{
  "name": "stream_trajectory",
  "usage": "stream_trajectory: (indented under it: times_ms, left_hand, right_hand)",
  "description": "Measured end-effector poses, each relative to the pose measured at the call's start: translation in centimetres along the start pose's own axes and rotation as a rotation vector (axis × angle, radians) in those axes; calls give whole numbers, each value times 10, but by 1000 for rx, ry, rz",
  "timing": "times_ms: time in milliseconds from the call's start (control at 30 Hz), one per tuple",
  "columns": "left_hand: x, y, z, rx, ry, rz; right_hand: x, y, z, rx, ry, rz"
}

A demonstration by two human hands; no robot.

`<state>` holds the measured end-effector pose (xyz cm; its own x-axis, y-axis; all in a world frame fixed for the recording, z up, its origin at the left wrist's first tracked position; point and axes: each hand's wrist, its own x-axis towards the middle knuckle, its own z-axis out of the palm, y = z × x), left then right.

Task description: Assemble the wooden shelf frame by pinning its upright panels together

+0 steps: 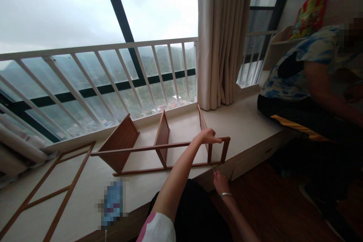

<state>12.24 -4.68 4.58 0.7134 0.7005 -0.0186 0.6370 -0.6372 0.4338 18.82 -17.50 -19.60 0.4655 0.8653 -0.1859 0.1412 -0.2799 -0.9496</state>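
The brown wooden frame (141,148) lies on its side on the pale bench (241,121), below the window, with three panels standing between its long rails. The left hand (208,136) reaches over to its right end and is closed on the upper rail, close to the rightmost panel (202,119). The right hand (221,183), with a bracelet (226,194) at the wrist, is nearer, at the bench's edge; its fingers are narrowed in a pinch on a thin, metallic-looking tool (213,169). The tool points up at the lower rail, by a short crosspiece; whether its tip touches the wood, I cannot tell.

I would judge the step in hand to be close work on that corner joint. It calls for a firm left hand on the rail and the tool kept in line with the joint.

Left of the frame, a flat, ladder-like wooden piece (47,197) lies on the bench. A blurred blue item (113,202) is nearer. Beyond are a white railing (130,44) and a beige curtain (217,38). At the far right a person (309,75) sits on the bench, a red-edged bag (309,17) behind.
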Motion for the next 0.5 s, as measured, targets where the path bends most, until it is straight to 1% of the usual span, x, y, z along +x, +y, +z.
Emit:
stream_trajectory:
  times_ms: [100,300,400,500]
  left_hand:
    - [1,-2,0,-5,0,11]
    - [2,-3,1,1,6,54]
    - [2,-3,2,9,5,49]
    - [3,-3,2,18,3,47]
  right_hand:
    - [4,3,4,184,-55,88]
    - [8,8,16,491,-33,219]
    - [11,9,14,628,-61,281]
    - [12,10,8,713,-106,311]
